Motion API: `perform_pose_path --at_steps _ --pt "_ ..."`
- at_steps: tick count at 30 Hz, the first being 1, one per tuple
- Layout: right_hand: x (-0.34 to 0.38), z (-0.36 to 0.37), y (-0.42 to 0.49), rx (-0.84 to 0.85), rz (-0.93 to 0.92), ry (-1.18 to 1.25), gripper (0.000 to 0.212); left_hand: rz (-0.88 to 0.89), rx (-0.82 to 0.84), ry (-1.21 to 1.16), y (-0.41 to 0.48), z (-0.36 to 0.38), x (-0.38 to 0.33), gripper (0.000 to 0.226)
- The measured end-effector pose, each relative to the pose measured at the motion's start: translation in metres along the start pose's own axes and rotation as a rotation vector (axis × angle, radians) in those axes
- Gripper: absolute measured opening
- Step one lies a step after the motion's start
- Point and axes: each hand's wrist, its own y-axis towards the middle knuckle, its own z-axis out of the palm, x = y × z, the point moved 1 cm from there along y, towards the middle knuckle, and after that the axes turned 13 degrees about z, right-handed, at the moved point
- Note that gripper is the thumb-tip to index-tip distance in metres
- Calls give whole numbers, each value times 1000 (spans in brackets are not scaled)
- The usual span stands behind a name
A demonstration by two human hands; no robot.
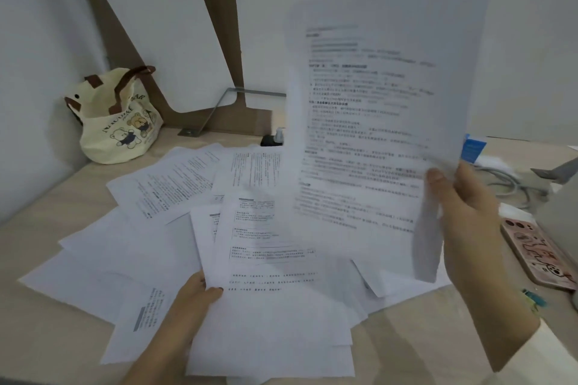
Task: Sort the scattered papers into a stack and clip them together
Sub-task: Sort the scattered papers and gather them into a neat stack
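Note:
Several white printed papers (162, 184) lie scattered and overlapping across the beige desk (37, 234). My right hand (463, 206) holds a printed sheet (369, 134) up in the air at its right edge; the sheet is blurred and a second sheet edge hangs behind it. My left hand (194, 300) pinches the left edge of a printed page (269, 259) lying on top of the pile near the front. Small coloured clips (533, 297) lie at the right, beside my right wrist.
A cream tote bag (119, 122) with bear prints stands at the back left corner. A phone in a pink patterned case (538, 253) lies at the right. A blue-and-white box (474, 148), white cables (513, 181) and a small black object (272, 138) sit at the back.

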Motion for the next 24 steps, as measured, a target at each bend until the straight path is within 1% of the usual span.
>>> perform_pose_path --at_steps 1,2,3,6,7,8,11,12,13,15,16,18,20,24 --pt "-5 1 4 41 96 39 25 -20 22 -44 -1 -2 0 45" --pt "-11 3 8 70 185 25 25 -41 40 -88 -1 -5 0 50" --pt "-20 7 11 86 264 -17 24 -56 57 -131 -1 -6 -1 49" --pt "-53 19 10 153 437 -194 20 -79 36 -257 -1 -8 -3 28" --pt "-64 24 7 181 471 -255 20 -88 21 -295 -2 -8 -5 30" --pt "-74 28 2 208 495 -315 20 -93 22 -326 0 -8 -4 38" --pt "-105 41 -11 276 530 -490 23 -93 86 -367 0 -8 -7 70" --pt "-114 45 -13 288 541 -529 25 -75 115 -348 1 -7 -5 74" --pt "-122 49 -15 297 551 -559 26 -47 134 -308 0 -5 -7 67" --pt "-132 56 -19 319 564 -597 27 26 162 -178 -2 1 -7 41" --pt "-136 59 -21 332 570 -599 27 59 156 -114 -3 4 -6 35" --pt "-139 63 -23 348 570 -583 30 119 127 -30 -7 6 -7 34" --pt "-140 62 -21 326 543 -574 34 174 106 4 -8 6 -10 34" --pt "-142 53 -10 266 522 -562 49 234 64 -18 -11 0 -20 33"
